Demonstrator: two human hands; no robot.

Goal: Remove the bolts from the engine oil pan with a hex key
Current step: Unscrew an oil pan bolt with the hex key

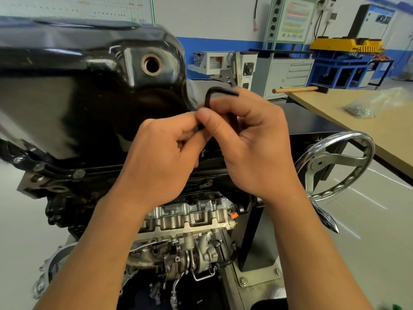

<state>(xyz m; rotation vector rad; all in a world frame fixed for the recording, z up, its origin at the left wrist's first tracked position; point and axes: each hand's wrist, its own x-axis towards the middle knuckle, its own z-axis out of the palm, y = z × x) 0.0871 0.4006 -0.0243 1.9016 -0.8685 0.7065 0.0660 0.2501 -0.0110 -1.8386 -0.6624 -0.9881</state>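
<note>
In a workshop, wooden bench [330, 106] at right, the left hand [163, 157] and right hand [252, 148] pinch the hex key [209, 95] beside the oil pan [89, 86]; its lower end is hidden.

An oil pan [78, 86] sits on top of an engine [190, 218], with bolts [79, 174] along the flange at the pan's lower left. Just right of the pan, the left hand [163, 157] and right hand [257, 148] meet, fingers [204, 117] pinching a hex key [209, 95]. Farther right of the pan stands a handwheel [339, 166]. Behind that, a counter [391, 135] carries a bag [366, 106] and a wooden handle [295, 89].
</note>
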